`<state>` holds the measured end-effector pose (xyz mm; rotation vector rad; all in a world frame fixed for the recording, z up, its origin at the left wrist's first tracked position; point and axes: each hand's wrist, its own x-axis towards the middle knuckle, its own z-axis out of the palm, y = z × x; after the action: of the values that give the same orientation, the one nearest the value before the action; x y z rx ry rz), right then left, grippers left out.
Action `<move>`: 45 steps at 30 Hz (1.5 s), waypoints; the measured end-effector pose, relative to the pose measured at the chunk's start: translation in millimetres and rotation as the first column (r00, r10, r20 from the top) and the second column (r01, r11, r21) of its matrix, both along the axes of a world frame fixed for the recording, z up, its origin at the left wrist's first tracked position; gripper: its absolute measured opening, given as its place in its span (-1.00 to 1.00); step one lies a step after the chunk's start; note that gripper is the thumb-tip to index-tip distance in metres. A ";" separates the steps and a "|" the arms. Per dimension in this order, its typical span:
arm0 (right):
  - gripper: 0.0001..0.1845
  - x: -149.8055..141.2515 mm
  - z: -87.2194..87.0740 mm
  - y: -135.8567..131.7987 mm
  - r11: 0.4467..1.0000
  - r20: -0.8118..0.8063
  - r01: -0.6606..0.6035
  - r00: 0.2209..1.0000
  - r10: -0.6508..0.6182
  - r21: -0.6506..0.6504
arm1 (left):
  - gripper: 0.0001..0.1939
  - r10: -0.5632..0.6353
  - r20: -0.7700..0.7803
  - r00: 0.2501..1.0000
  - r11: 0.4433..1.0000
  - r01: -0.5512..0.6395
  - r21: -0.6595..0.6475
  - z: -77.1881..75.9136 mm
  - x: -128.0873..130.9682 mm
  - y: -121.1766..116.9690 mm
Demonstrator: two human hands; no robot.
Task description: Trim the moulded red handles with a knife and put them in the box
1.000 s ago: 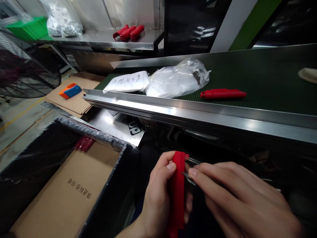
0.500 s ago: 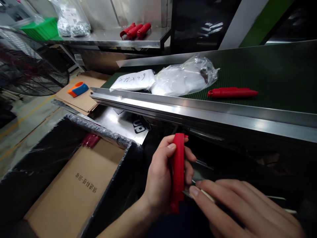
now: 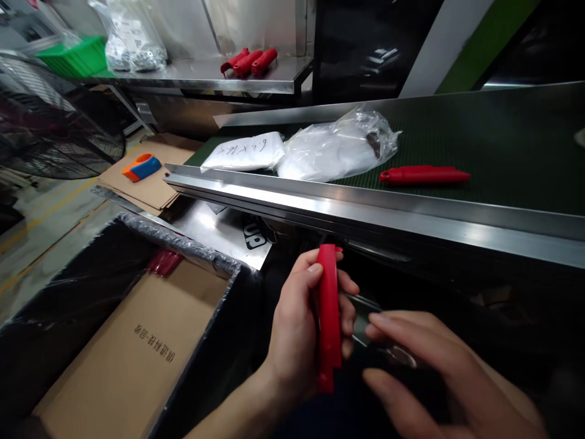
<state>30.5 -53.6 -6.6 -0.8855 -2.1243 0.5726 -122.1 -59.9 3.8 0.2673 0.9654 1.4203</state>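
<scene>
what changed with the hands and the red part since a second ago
The right hand worked a thin metal tip down the edge of the red part, then drew away; thumb and index finger are now apart. Whether it still holds the tool is unclear. The left hand rose slightly toward the metal rail. Unchanged: its grip, and the red piece lying on the belt.

Between the left fingers [image 3: 348, 283], the red part [image 3: 329, 311] is showing a smooth, plastic-looking surface; beyond them, the rail [image 3: 365, 204] is reflecting as glossy metal, the belt [image 3: 512, 152] appearing matt, ribbed.
</scene>
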 end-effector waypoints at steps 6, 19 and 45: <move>-0.44 -9.6 -1.2 36.0 0.965 0.006 0.035 0.999 -0.035 -0.259 | -0.71 -0.136 -0.008 0.991 0.991 0.136 0.000 -15.4 9.1 -14.6; -0.61 16.7 2.9 38.4 0.993 0.024 -0.116 0.993 0.115 0.024 | -0.69 -0.324 -0.150 0.934 0.942 0.304 -0.141 -4.6 6.1 -28.5; -0.58 13.1 0.0 30.3 0.948 0.126 -0.160 0.984 0.130 0.276 | -0.71 -0.267 -0.063 0.962 0.963 0.263 -0.065 -5.8 7.0 -32.6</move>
<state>43.6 -23.3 -6.6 -0.6134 -2.3095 0.2847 -115.1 -92.5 -2.0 0.3926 0.9862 1.1433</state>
